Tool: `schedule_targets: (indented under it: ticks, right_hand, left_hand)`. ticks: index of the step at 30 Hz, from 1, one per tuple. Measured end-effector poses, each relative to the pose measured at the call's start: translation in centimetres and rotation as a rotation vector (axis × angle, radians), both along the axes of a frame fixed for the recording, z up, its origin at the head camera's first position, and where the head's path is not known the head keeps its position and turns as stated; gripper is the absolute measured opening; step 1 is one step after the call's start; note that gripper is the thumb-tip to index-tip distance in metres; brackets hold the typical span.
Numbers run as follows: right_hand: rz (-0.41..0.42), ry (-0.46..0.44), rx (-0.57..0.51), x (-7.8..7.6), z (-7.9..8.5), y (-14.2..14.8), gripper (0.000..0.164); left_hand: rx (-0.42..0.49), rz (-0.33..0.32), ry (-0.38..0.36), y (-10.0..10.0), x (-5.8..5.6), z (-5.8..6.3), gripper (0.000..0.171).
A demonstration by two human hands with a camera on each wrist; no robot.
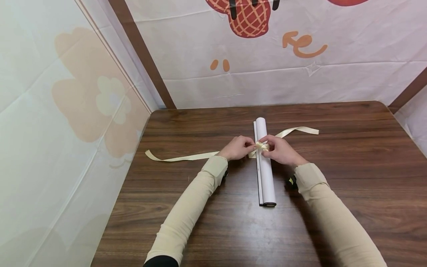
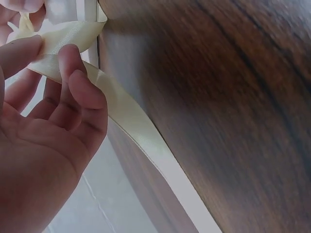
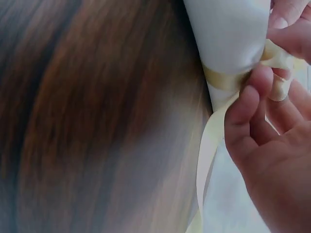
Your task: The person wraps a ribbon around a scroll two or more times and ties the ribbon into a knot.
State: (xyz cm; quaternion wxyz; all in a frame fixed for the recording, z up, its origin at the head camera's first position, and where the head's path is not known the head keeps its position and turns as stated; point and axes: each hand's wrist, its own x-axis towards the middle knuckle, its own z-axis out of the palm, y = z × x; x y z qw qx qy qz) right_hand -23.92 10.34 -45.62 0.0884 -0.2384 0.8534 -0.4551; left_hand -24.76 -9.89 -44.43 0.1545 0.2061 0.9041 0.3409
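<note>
A rolled white sheet (image 1: 267, 178) lies lengthwise on the table, a darker layer showing at its near end. Pale yellow ribbon (image 1: 190, 157) wraps around its middle and gathers there in a knot or loops. From the left, my left hand (image 1: 237, 147) pinches part of the ribbon beside the roll; in the left wrist view a ribbon band (image 2: 131, 114) runs past its fingers. My right hand (image 1: 281, 150) pinches the gathered ribbon (image 3: 279, 60) on top of the roll. The exact form of the knot is partly hidden by the fingers.
One ribbon tail stretches left across the brown wooden table (image 1: 350, 167), and the other reaches toward the back right. Behind the table hangs a printed white fabric wall (image 1: 186, 44), with another wall (image 1: 40, 129) along the left side.
</note>
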Motion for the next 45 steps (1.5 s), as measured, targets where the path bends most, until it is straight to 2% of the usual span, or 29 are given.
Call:
schedule_targets:
  ticks: [11,18,21,24,28,32,38,41,45]
  right_hand:
    - [-0.036,-0.001,0.028,0.4,0.4,1.3,0.043]
    - [-0.105,0.080,0.103,0.7,0.9,2.3,0.032]
    - [-0.166,0.141,0.150,0.7,1.2,2.7,0.029]
    - [-0.262,0.209,0.158,0.7,1.3,3.1,0.028]
    - [-0.376,0.265,0.093,0.7,1.1,3.5,0.028]
    - [-0.432,0.230,-0.003,0.6,1.0,4.1,0.027]
    - [-0.449,0.129,-0.120,0.7,1.3,4.6,0.025]
    - [-0.444,0.109,-0.088,0.8,1.7,5.0,0.025]
    - [-0.378,0.072,0.017,1.0,2.3,5.9,0.029]
  left_hand:
    - [-0.013,0.017,0.018,-0.5,0.1,-0.1,0.018]
    - [-0.007,0.028,-0.030,-1.2,0.3,0.1,0.018]
    - [-0.012,0.032,-0.024,-1.5,0.4,0.3,0.020]
    - [-0.018,0.038,-0.018,-1.8,0.4,0.4,0.020]
    - [-0.039,0.040,0.005,-2.2,0.3,0.3,0.019]
    - [-0.090,0.027,0.051,-2.7,0.1,0.1,0.017]
    - [-0.155,0.022,0.071,-3.3,0.0,0.2,0.015]
    - [-0.170,0.025,0.064,-3.7,0.1,0.4,0.015]
    - [-0.188,0.025,0.057,-4.5,0.1,0.4,0.015]
